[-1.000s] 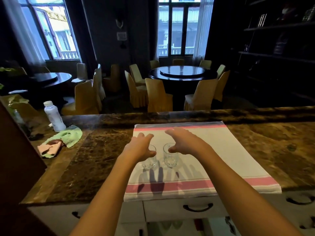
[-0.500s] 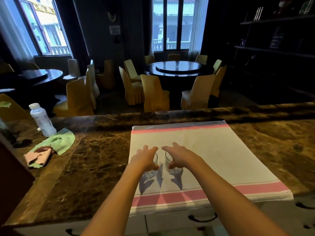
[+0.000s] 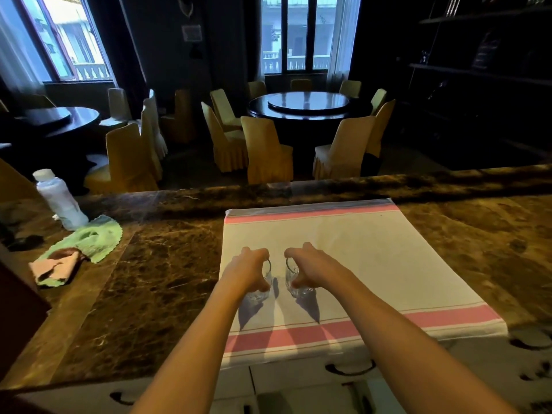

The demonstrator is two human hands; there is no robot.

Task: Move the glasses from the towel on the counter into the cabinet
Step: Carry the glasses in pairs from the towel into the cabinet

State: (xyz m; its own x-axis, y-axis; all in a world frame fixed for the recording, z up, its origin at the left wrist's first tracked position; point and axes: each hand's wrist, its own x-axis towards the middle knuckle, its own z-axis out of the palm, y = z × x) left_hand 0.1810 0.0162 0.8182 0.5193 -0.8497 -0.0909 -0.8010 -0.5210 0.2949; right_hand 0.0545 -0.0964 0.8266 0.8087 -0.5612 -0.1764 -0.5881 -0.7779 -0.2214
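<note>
head view: grasp step. left hand (image 3: 246, 271) curled round left glass (image 3: 263, 283), right hand (image 3: 310, 268) curled round right glass (image 3: 295, 280); both glasses stand side by side, apart, on the towel (image 3: 358, 258) on the counter (image 3: 149, 279). next, likely: lift both straight up, carry to cabinet. cabinet interior not visible; glass walls largely hidden by fingers.

Two small clear glasses stand upright, side by side and just apart, on the near half of a white towel (image 3: 343, 249) with pink stripes spread flat on the counter. The left glass (image 3: 263, 286) is gripped by the left hand (image 3: 246, 271), the right glass (image 3: 295, 282) by the right hand (image 3: 310, 267).
</note>
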